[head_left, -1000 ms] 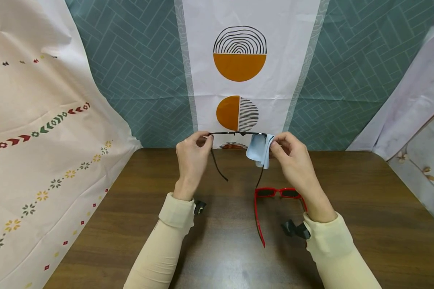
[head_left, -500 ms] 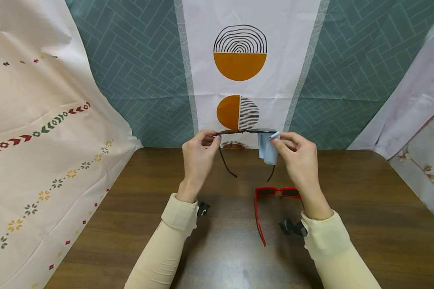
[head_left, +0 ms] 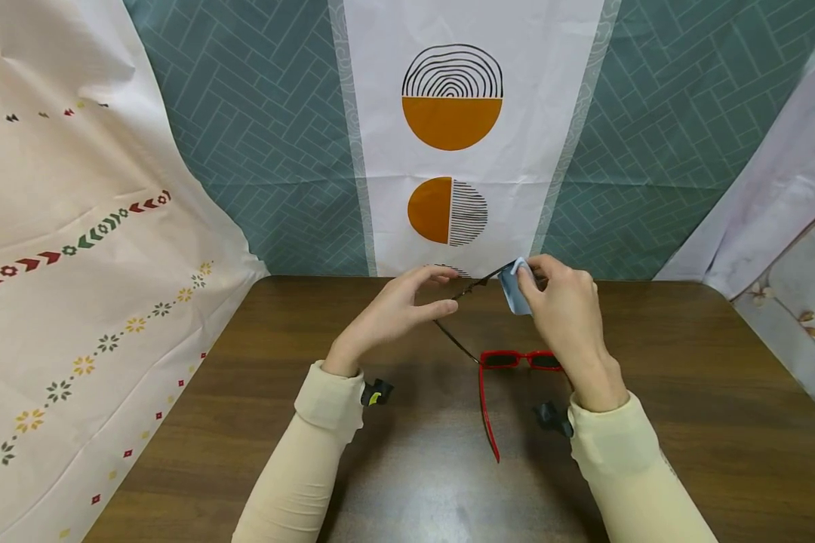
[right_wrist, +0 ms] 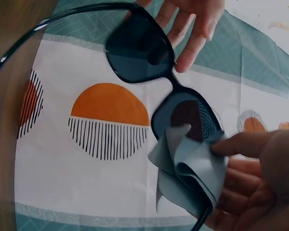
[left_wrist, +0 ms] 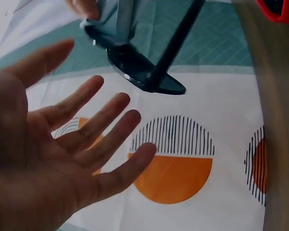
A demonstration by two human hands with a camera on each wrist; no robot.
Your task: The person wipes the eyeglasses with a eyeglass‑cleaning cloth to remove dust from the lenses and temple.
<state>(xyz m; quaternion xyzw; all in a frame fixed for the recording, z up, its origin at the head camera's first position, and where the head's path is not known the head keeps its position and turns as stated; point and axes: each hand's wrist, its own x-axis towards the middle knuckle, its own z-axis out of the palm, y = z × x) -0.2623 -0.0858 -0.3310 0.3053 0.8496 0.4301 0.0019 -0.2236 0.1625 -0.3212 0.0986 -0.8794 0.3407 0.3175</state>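
Apparently the right hand (head_left: 573,320) alone bears the weight: its fingers pinch a thin, folded light-blue cloth (right_wrist: 192,168) round one end of a pair of glossy black sunglasses with dark rounded lenses (right_wrist: 142,50), held above the table (head_left: 265,400), presumably to keep skin off the lens. The left hand (head_left: 399,313) has its fingers spread just beside the other lens, gripping nothing, perhaps to leave the tilted frame room. Below, bright red, narrow rectangular sunglasses (head_left: 499,362) rest on the table's brown wood grain, one visible arm unfolded toward the person, likely for steadiness. The cloth looks matte and supple, dropping in loose folds; the black lenses are see-through, showing the printed backdrop (head_left: 285,98).
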